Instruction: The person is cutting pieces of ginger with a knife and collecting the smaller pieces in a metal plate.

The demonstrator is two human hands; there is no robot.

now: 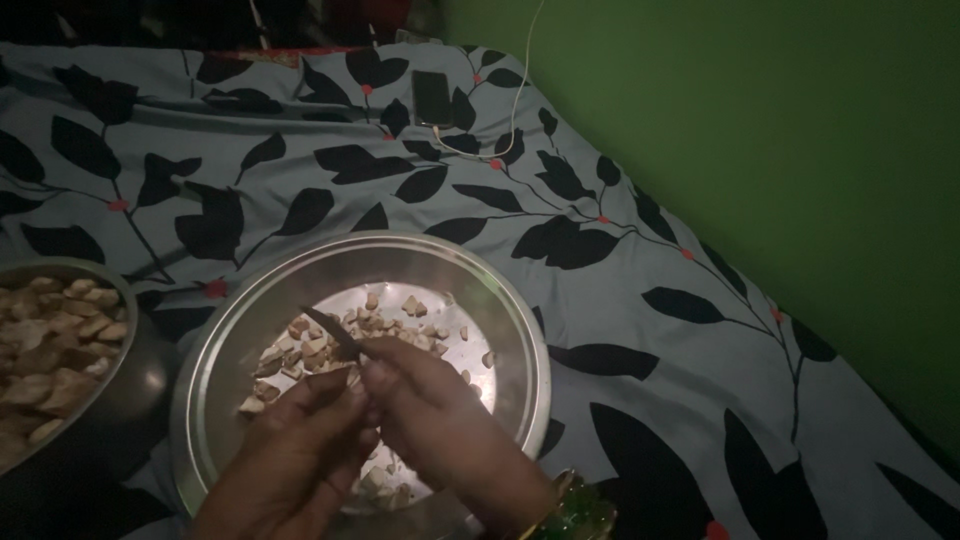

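A wide steel bowl [500,330] rests on the bed and holds several small pale cut pieces [385,322]. Both hands hover over it. My right hand [440,415] grips a small knife [332,330] whose dark blade points up and left. My left hand [285,460] is closed against the right, fingertips meeting at the base of the blade; whether a piece is pinched there is hidden. A green bangle [580,510] sits on my right wrist.
A second metal bowl [135,385] full of larger pale pieces stands at the left. The bedsheet [620,300] is pale blue with black leaves. A dark phone [432,97] with a white cable [515,100] lies at the far end. A green wall [780,150] runs along the right.
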